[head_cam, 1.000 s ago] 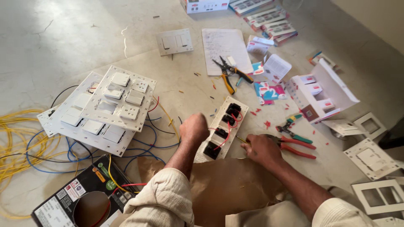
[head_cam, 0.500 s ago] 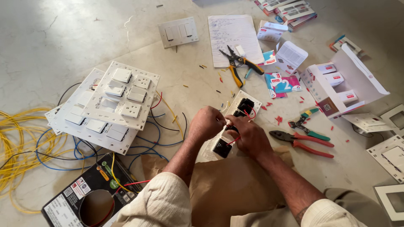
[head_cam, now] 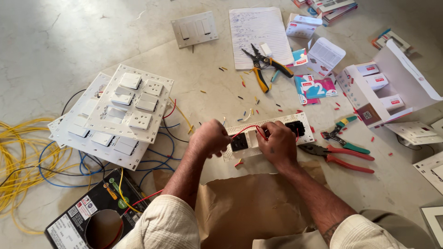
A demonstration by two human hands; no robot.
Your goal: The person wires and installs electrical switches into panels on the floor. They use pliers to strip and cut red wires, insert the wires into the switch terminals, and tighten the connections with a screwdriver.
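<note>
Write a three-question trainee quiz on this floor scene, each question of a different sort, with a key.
1. True or false: both hands rest on the long white switch plate.
2. Which wire loops between the left hand and the right hand? A) blue B) red C) yellow
3. Fill in: the red-handled pliers lie to the ____ of the right hand, as the camera sees it.

Key
1. True: both hands are on it.
2. B: a thin red wire arcs between them.
3. Right, on the floor beside the plate.
</note>
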